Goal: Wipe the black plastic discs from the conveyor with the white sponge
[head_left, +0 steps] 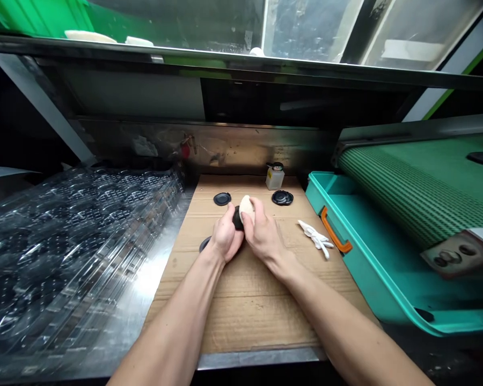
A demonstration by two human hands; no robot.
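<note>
Over the middle of a brown cardboard sheet (257,305), my two hands meet. My left hand (224,235) is closed around a round black plastic part (237,219), mostly hidden by the fingers. A cream-coloured pad (246,207) is pinched in my right hand (264,231), pressed against or just beside the black part. Beyond the left hand lies one black disc-shaped part (222,199). Another black part (204,244) is partly covered by the left wrist. Farther right, a small group of black parts (282,198) rests on the cardboard.
A small bottle with a black-and-metal cap (275,178) stands at the back. Crumpled white cloth (317,239) lies at right. Beside the cardboard sits a teal bin (370,276) with an orange handle, under a green conveyor belt (402,185). Clear plastic trays (60,241) fill the left.
</note>
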